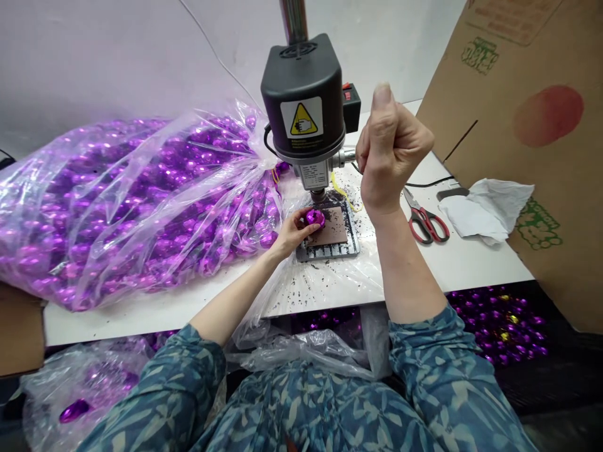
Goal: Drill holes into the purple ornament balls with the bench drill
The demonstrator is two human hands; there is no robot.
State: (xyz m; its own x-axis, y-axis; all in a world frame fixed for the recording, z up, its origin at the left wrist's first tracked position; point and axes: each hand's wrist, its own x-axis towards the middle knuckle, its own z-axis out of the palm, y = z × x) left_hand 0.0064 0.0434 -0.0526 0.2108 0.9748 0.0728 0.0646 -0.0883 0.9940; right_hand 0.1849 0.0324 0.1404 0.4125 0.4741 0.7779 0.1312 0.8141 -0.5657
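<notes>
White bench [475,267], one press [304,88]: the left hand [295,232] pinches one purple ball [315,218], the right hand [392,150] clenches one lever [349,156].

Shiny purple faceted ball [316,217] in the left grip [292,233]
</notes>
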